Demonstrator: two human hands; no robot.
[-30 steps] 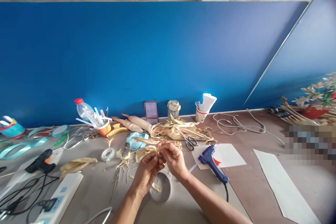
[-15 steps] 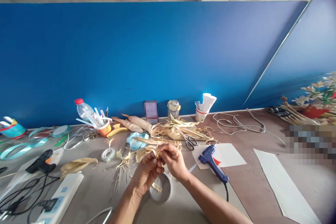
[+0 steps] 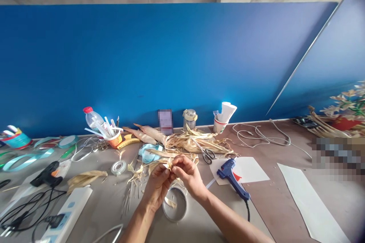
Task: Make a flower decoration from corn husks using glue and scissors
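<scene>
Above the round tin (image 3: 175,208) on the table (image 3: 108,201), both hands meet over one small piece of dried husk (image 3: 168,164). Compared with one second ago, very little has changed: the hands are in almost the same place, only the fingertips have come closer together and the pale tip of the husk now stands up a little more between them. I judge that the work on this piece is in the same step, a small pinching or folding of it, and not something new.

The left hand (image 3: 157,186) is closed around the lower part of the husk, with the thumb and first fingers pressing it. The right hand (image 3: 190,176) grasps the same piece from the other side, its fingertips touching those of the left hand. So the husk lies exactly between the two hands, lifted off the table.

Behind the hands is a pile of husks (image 3: 194,142) with scissors (image 3: 207,155). A blue glue gun (image 3: 231,179) lies near the right wrist.
</scene>
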